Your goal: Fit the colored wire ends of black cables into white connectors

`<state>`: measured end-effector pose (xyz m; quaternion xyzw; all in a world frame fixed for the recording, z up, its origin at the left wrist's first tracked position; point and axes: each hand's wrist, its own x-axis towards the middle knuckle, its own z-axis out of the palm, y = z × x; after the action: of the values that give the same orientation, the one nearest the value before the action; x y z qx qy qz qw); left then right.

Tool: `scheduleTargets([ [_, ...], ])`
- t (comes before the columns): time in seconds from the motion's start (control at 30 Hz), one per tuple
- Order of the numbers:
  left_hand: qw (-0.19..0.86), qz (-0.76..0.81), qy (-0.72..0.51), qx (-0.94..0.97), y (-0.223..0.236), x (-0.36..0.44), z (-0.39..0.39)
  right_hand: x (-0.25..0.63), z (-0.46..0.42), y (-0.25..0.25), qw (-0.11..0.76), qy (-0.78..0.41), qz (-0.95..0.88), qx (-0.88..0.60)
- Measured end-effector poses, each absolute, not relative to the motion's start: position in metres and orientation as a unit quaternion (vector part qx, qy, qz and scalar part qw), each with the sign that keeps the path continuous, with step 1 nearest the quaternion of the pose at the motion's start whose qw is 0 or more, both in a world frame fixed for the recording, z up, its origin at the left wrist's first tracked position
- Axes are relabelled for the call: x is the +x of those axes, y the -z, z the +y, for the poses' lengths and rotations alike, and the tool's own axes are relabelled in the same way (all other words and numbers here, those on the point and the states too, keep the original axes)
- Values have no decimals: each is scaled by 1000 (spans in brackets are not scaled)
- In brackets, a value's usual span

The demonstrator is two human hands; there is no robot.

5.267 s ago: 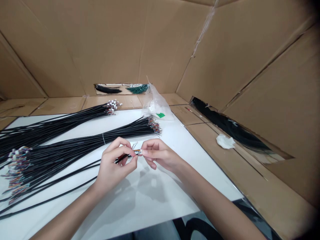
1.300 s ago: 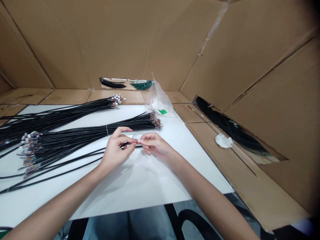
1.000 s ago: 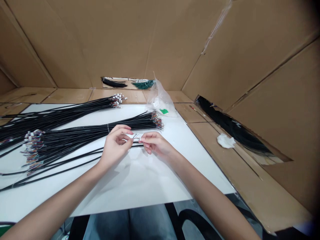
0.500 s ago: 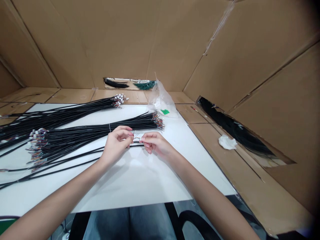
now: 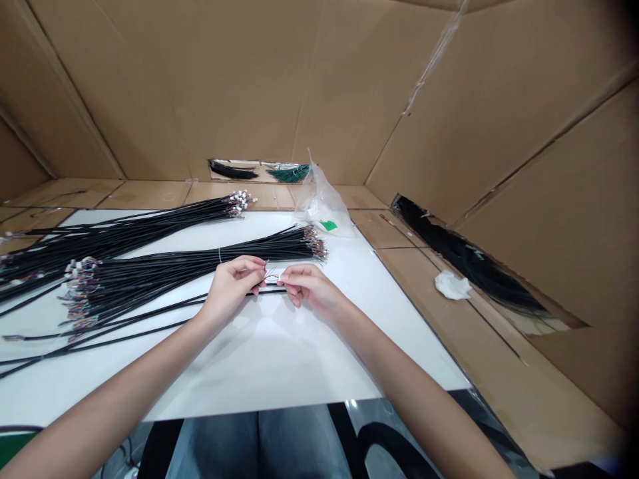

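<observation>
My left hand (image 5: 232, 286) pinches the thin wire ends of a black cable (image 5: 150, 318) that trails left across the white sheet (image 5: 279, 359). My right hand (image 5: 307, 286) pinches a small white connector (image 5: 280, 275) against those wire ends. Both hands hover just above the sheet, fingertips almost touching. Directly behind them lies a tied bundle of black cables (image 5: 190, 265) with coloured wire tips. A second bundle (image 5: 124, 229) with white connectors lies farther back.
A clear plastic bag (image 5: 322, 203) with a green label sits at the sheet's far right corner. Cardboard walls enclose the bench. A crumpled white tissue (image 5: 452, 285) and more black cables (image 5: 459, 256) lie to the right. Loose single cables (image 5: 74, 342) lie left.
My hands have lowered toward the sheet and shifted slightly farther from me. The left fingers have closed further onto the wire ends; both pinches are kept.
</observation>
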<state>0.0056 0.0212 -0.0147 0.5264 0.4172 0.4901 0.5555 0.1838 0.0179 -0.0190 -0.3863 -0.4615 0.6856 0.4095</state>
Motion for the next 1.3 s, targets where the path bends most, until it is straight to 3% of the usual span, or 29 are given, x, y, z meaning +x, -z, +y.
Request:
scheduleTargets([
  [0.9,593,403,-486,500,16,7,21,179,16,12,415,-682,-450,-401],
  [1.2,558,348,-467,591,21,1,20,180,17,14,418,-684,-450,-394],
  [1.3,482,345,-465,657,16,0,18,180,18,16,421,-684,-449,-393],
])
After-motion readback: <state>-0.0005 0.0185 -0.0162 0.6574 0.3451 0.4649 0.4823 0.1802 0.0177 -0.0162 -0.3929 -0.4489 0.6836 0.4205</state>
